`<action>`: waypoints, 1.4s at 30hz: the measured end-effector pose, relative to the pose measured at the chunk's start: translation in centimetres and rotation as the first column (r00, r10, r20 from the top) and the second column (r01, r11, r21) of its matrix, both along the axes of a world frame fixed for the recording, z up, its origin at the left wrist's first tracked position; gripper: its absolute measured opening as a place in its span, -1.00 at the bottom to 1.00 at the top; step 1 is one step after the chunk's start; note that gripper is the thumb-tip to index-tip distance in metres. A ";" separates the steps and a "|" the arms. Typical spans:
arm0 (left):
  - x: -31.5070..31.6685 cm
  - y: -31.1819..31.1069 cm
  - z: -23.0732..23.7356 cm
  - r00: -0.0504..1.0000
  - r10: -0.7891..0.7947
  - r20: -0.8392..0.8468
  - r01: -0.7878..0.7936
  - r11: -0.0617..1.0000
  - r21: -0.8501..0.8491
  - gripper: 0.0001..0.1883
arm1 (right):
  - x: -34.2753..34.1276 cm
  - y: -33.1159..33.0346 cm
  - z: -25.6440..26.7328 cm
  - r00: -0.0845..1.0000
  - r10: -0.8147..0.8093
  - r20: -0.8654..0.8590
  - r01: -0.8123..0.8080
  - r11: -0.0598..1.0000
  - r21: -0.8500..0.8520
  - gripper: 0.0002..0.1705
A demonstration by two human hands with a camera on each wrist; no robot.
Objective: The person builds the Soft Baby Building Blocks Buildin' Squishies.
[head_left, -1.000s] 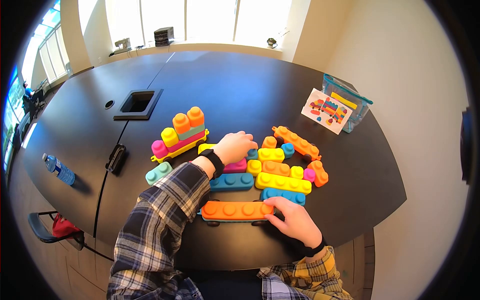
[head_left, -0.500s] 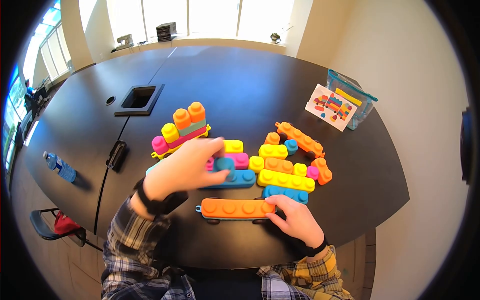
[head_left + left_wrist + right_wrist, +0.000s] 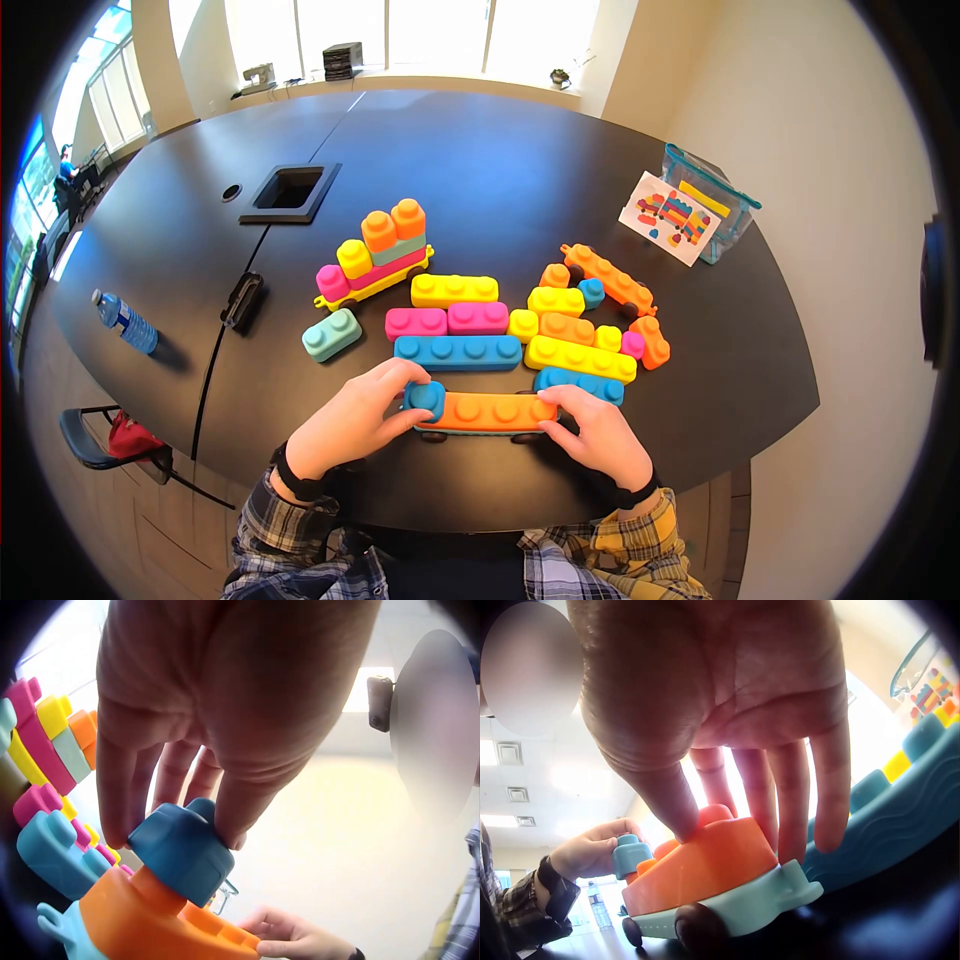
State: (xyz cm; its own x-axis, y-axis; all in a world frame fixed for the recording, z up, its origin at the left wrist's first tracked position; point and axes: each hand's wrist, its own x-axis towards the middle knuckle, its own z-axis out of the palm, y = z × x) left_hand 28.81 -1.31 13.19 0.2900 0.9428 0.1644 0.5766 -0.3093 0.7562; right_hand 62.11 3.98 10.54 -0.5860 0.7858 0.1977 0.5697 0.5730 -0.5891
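My left hand (image 3: 352,418) pinches a small blue one-stud block (image 3: 184,847) between thumb and fingers. The block sits over the left end stud of a long orange block (image 3: 485,408); in the left wrist view it is slightly tilted, with part of the orange stud showing beneath it. That orange block rests on a light teal wheeled base (image 3: 754,909) with dark wheels. My right hand (image 3: 592,435) holds the right end of the orange block, thumb on the near side and fingers on the far side.
Behind lie blue (image 3: 457,352), pink, yellow and orange blocks. A stacked yellow wagon (image 3: 375,282) stands back left, beside a light teal block (image 3: 332,335). An orange wheeled base (image 3: 610,280) lies back right. Farther off are a picture card (image 3: 670,218), a clear bag and a water bottle (image 3: 125,322).
My left hand has come back from the block rows, carrying the small blue block down and onto the orange block's left end. The right hand has stayed at the right end.
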 end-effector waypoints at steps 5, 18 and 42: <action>0.9 -0.3 -1.2 0.999 0.032 -0.007 -0.032 0.998 -0.057 -0.62 | 0.2 0.2 -0.5 1.000 0.018 -0.026 -0.017 0.999 0.029 -0.64; 1.2 -0.6 -2.8 0.996 0.091 0.006 -0.091 0.994 0.066 -0.56 | 0.4 0.2 -0.8 0.999 0.017 -0.030 -0.015 0.999 0.050 -0.64; 2.1 -2.1 -2.9 0.987 0.158 0.034 -0.162 0.960 0.229 -0.57 | 1.6 1.3 0.5 0.992 -0.072 -0.104 0.066 0.996 -0.065 -0.61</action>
